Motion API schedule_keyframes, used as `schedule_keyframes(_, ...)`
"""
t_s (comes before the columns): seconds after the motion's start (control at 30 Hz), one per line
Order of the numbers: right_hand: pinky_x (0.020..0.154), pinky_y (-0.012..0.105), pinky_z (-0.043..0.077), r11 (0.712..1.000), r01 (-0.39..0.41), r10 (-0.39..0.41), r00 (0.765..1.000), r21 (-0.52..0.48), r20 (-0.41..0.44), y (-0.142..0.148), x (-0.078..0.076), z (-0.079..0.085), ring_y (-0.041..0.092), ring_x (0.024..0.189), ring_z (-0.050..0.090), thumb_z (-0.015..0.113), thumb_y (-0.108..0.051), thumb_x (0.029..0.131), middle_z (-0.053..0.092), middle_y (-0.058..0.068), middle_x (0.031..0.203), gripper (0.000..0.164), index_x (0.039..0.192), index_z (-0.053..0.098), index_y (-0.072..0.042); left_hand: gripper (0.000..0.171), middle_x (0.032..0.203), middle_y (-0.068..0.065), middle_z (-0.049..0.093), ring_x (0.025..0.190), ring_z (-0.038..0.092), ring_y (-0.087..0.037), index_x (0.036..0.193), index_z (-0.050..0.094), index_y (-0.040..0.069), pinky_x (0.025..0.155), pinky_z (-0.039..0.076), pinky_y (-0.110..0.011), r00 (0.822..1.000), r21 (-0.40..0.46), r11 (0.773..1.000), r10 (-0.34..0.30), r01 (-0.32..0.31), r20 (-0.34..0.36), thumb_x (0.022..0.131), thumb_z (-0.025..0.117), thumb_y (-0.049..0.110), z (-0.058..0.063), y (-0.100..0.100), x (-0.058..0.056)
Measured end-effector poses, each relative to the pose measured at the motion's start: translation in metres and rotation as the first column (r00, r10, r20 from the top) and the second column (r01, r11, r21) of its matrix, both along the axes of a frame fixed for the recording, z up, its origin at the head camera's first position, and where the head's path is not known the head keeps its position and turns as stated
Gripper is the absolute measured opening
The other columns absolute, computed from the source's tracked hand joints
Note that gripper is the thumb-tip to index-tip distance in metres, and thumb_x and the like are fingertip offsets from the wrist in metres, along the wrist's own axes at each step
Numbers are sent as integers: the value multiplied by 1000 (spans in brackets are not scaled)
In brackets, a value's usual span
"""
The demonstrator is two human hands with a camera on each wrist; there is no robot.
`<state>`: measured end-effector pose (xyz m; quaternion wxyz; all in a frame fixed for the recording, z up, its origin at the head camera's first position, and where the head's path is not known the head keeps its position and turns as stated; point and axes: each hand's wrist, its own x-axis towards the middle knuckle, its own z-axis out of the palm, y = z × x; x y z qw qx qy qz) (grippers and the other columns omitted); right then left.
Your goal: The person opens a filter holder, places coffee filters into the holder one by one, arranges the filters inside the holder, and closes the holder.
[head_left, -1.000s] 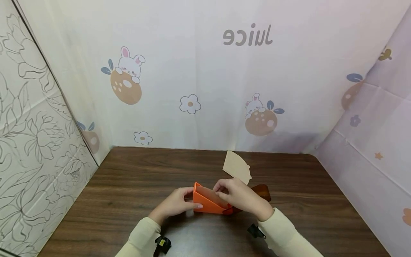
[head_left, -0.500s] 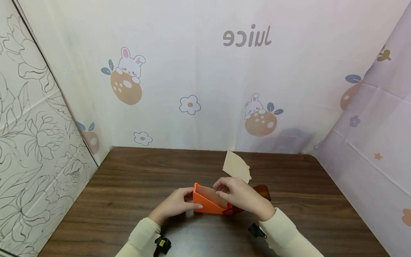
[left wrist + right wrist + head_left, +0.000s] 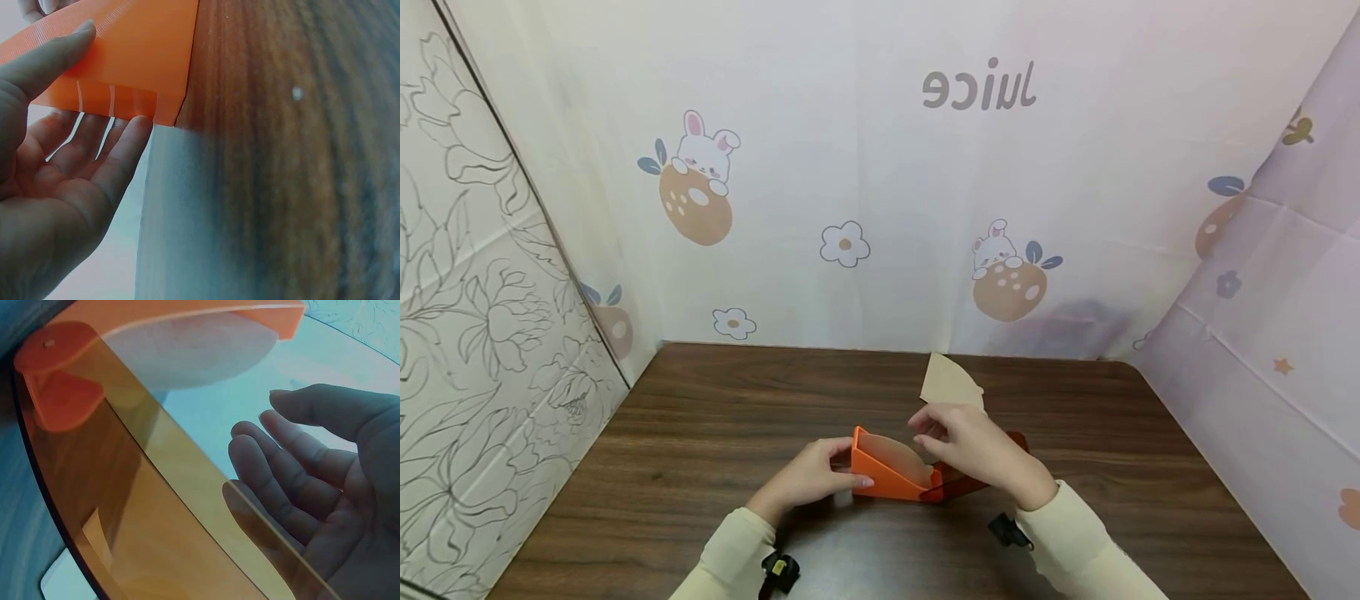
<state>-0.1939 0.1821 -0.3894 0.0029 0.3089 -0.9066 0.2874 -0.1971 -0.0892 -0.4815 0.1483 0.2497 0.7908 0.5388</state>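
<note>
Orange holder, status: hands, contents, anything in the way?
Left hand grips orange holder; right hand holds nothing, clear of the holder. Tan paper inside. Amber cover swung open, not over the paper.

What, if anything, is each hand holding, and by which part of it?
The left hand holds the orange, wedge-shaped plastic holder by its tall end. The right hand holds nothing.

Bench [image 3: 737,392]: dark brown, wood-grained.
Orange holder [image 3: 886,475]: stands mid-bench, amber cover [image 3: 961,487] open.
Beige paper [image 3: 952,383]: lies beyond it, by the far edge.
</note>
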Motion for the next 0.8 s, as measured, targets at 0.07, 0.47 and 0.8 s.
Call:
schedule_keyframes(0.07, 73, 26, 55, 1000, 7, -7, 1000, -1, -3, 3, -1, 2, 5, 81, 63, 73, -10, 92, 68, -7, 95, 14, 106, 71, -10, 34, 103, 8, 71, 96, 66, -12, 120, 68, 17, 88, 51, -30, 1000, 4, 1000, -1, 1, 3, 89, 79, 26, -1, 0, 0)
schedule_keyframes(0.47, 71, 27, 55, 998, 68, -68, 997, 8, -34, 18, -6, 14, 6, 82, 64, 74, -14, 92, 69, -9, 95, 14, 106, 72, -14, 35, 103, 8, 71, 96, 66, -13, 120, 68, 17, 87, 51, -30, 1000, 2, 1000, -1, 1, 4, 88, 80, 26, -3, 0, -1)
schedule_keyframes(0.8, 71, 29, 54, 991, 132, -132, 990, 0, -51, 39, -14, 23, 9, 81, 64, 71, -15, 94, 70, -5, 98, 14, 108, 72, -13, 37, 106, 8, 71, 99, 66, -13, 122, 68, 17, 89, 51, -30, 1000, 13, 1000, -5, 4, 11, 88, 80, 25, -3, 0, -1)
